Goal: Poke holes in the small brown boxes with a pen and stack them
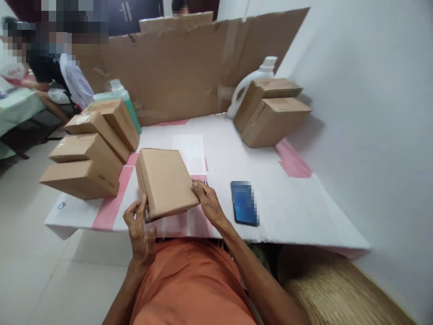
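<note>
The cardboard box (pixel 165 180) sits at the near edge of the table (pixel 287 198), just ahead of both hands. Its long axis runs away from the person, with the far end leaning slightly left. The left hand (pixel 138 230) pinches its near-left corner and the right hand (pixel 208 203) clasps the near-right one, both equally close.
</note>
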Demonstrator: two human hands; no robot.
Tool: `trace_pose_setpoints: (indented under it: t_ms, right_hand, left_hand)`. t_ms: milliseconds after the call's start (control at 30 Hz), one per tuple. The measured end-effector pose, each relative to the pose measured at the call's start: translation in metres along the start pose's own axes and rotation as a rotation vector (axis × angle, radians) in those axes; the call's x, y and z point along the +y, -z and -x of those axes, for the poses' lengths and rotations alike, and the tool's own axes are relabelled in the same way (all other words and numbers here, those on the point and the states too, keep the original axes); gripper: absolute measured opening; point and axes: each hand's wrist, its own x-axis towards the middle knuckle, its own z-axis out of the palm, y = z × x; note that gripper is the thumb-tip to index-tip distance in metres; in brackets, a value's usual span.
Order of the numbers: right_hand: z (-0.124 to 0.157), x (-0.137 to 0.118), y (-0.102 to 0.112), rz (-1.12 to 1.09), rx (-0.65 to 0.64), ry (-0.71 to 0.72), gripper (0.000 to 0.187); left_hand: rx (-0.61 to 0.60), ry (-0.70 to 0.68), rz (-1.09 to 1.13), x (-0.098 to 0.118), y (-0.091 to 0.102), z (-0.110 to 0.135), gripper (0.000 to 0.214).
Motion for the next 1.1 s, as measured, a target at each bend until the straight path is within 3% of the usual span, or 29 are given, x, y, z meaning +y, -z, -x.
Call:
trace_pose_setpoints:
  t_ms: [167,367,467,600,767,900,1000,1100]
  right_hand:
    - [0.01,0.011,0.014,-0.219,0.023,-0.04,0.057]
    - [0.014,0.0,0.012,-0.331,0.025,0.087,0.048]
    - [0.01,-0.012,0.015,-0.281,0.079,0.127,0.053]
    - [0.015,-0.024,0.02,-0.17,0.123,0.077,0.067]
    - [0.028,-0.038,0.019,-0.012,0.012,0.064,0.06]
    - [0.045,-0.045,0.019,0.023,0.009,-0.008,0.067]
    - [0.067,-0.051,0.021,0.091,-0.032,-0.072,0.062]
    - [0.088,-0.059,0.029,0.181,-0.155,-0.114,0.057]
  left_hand:
    - [-0.078,0.108,0.261,-0.01,-0.031,-0.03,0.063]
    - [-0.042,0.014,0.283,0.015,-0.014,-0.036,0.068]
    - [-0.02,-0.04,0.27,0.025,-0.006,-0.041,0.069]
    - [0.017,-0.01,0.218,0.03,-0.002,-0.046,0.065]
    - [0.018,-0.052,0.152,0.042,0.0,-0.06,0.07]
    - [-0.019,-0.156,0.106,0.051,-0.002,-0.076,0.077]
    - [-0.096,-0.044,0.211,0.056,-0.004,-0.083,0.077]
    - [-0.242,0.085,0.343,0.063,-0.001,-0.083,0.063]
